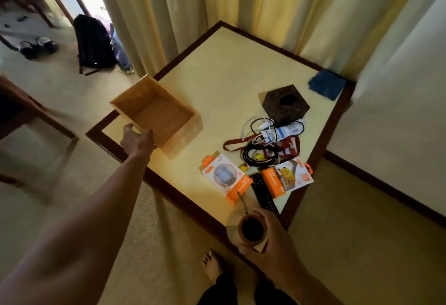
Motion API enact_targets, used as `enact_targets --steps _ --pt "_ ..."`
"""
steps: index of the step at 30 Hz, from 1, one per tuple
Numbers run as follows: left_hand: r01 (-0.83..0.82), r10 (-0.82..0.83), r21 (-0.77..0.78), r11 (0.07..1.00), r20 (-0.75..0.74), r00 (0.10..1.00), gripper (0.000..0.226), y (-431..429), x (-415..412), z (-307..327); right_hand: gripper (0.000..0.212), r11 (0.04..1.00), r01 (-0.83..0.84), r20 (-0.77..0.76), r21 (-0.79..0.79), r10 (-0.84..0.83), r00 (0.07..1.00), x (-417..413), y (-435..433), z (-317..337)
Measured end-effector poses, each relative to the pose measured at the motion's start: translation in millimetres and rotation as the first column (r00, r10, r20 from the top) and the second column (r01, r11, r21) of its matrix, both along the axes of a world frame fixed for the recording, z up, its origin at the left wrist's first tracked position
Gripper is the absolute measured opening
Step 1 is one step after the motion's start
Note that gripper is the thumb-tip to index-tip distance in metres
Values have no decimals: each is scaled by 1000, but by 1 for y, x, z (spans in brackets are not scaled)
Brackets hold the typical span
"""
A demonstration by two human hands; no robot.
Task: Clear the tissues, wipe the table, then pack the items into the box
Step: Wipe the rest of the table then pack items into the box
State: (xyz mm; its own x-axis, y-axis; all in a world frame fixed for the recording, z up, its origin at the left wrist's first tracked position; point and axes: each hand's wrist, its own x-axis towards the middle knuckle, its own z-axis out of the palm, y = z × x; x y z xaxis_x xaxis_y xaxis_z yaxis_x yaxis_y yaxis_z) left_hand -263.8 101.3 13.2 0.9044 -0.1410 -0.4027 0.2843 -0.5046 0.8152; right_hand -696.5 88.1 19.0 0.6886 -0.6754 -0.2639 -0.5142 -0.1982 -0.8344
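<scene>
Fingers of your left hand (137, 139) grip the near wall of the box (156, 114), at the left edge of the table (217, 68); your right hand (272, 244) curls round a cup (251, 230) at the near corner. Right of the box lie chargers (224, 177), cables (260, 152) and a remote (261, 192).

We read the words "FAST CHARGER" in white letters on the orange strip of the left charger package (223, 178), which lies flat on the table (217, 75). The same words "FAST CHARGER" stand on the orange side of the right charger package (289, 177), on the other side of the dark remote control (261, 195). The smaller print on both packages, and the print on the white and blue packet (288, 131) among the cables (246, 154), is too blurred for us to read.
</scene>
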Motion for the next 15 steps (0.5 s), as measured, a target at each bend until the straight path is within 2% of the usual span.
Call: enact_targets --steps 5,10,13,15 --pt "9 -11 -41 999 -31 999 59 -12 4 -2 85 993 117 -1 5 -117 993 9 13 -5" --pt "65 -67 58 996 26 997 68 1 -15 8 69 989 141 16 -34 -141 990 11 16 1" --pt "103 -106 62 993 49 993 57 17 -47 22 61 988 150 40 -38 -148 988 13 16 8" --pt "189 -196 75 979 111 974 45 30 -75 32 54 990 141 50 -25 -140 989 14 13 17"
